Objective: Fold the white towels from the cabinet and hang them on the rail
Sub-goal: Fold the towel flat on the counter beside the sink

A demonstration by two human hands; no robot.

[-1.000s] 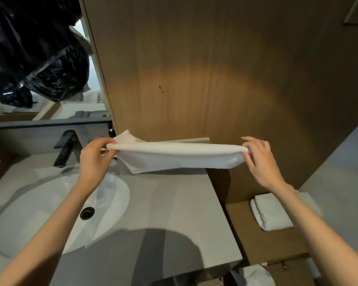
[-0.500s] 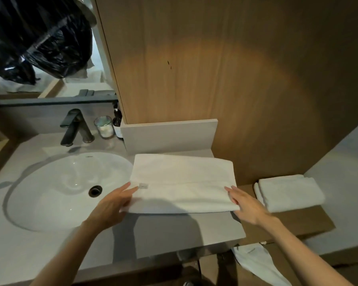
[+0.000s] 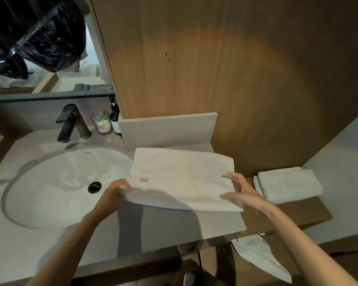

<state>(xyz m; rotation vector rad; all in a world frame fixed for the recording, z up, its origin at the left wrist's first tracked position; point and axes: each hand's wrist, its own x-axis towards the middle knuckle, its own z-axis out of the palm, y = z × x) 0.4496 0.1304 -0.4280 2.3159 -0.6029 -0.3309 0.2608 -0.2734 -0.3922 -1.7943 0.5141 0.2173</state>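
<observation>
a: where's the white towel (image 3: 182,176)?
b: flat on the grey tabletop (image 3: 174,230), just right of the sink (image 3: 50,182), folded over once lengthwise, with its small label at the end nearest the sink.
a: and the hands?
b: the left hand (image 3: 112,196) has its fingers (image 3: 123,182) curled round the towel's near corner on the sink side, and that corner is raised a little. the right hand (image 3: 243,193) is blurred. its fingers (image 3: 233,176) look straight and spread, lying on the towel's end away from the sink.
a: anything else?
b: a second folded towel (image 3: 289,184) on a lower wooden shelf (image 3: 298,211), further right of the sink. behind the sink are a black faucet (image 3: 70,122), a glass (image 3: 101,121) and a pump bottle (image 3: 114,117).
</observation>
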